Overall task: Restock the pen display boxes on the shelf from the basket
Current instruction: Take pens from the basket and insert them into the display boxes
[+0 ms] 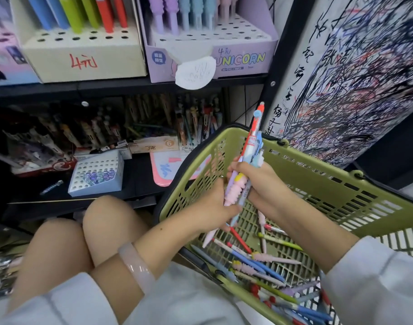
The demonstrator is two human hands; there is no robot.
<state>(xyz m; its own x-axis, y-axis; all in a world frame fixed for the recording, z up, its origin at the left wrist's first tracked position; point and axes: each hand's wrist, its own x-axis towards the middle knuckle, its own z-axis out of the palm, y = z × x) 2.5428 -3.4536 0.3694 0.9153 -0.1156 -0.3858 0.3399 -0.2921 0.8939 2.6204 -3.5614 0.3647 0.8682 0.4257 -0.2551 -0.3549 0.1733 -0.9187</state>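
While I look down over the green basket [318, 184], my left hand [215, 207] and right hand [259, 179] both curl round one bundle of pens [243, 179], held upright above it. More loose pens [259, 261] lie on the basket floor. The lilac UNICORN display box [224, 59] and the white display box [83, 55] stand on the shelf [107, 86] above, well apart from my hands.

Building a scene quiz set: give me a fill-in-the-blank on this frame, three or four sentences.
1. Both hands grip a bunch of ____ above the basket.
2. The basket's colour is ____.
3. The purple box on the upper shelf is printed with the word ____.
4. The pale bracelet sits on the ____ wrist.

Missing words: pens; green; UNICORN; left.

The left hand grips low, the right hand higher.
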